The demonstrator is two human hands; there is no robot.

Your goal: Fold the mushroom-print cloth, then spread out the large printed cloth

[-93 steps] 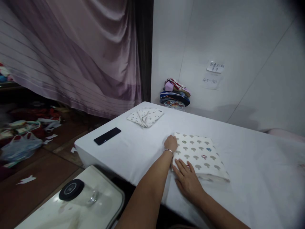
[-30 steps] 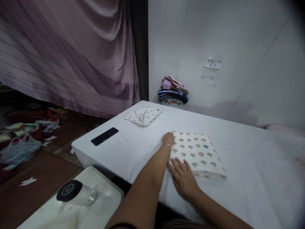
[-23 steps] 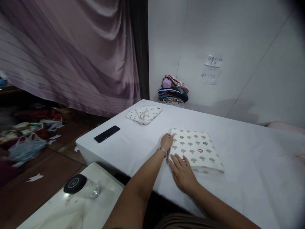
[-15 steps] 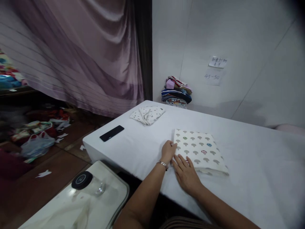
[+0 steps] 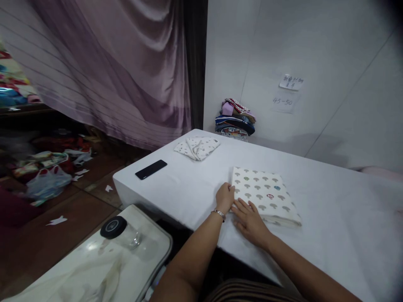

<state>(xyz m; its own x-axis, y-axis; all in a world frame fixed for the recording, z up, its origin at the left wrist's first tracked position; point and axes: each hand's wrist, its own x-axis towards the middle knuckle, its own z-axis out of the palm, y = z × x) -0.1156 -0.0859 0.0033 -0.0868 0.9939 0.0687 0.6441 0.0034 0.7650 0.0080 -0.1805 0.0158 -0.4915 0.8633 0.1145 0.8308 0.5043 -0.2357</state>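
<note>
A folded white cloth [image 5: 260,195] printed with grey mushrooms, plus a few green, blue and red ones, lies flat on the white-covered table [image 5: 317,251]. At its left edge is my left hand [image 5: 225,198], a bracelet on the wrist, with fingers curled over the edge and the thumb on top. My right hand [image 5: 252,224] rests with fingers stretched out over the near left corner, its fingertips close to the left hand. The palm side of both hands is hidden.
Farther back on the table lies a folded white printed cloth [image 5: 197,147]. A black phone [image 5: 151,169] is near the left edge. A lidded clear jar [image 5: 127,235] lies on a lower white surface [image 5: 147,260] at left. Folded fabrics [image 5: 235,119] are stacked by the wall.
The view has shifted slightly. My right hand's fingers have moved a little on the near left corner, covering the red print there. My left hand stays at the left edge.
</note>
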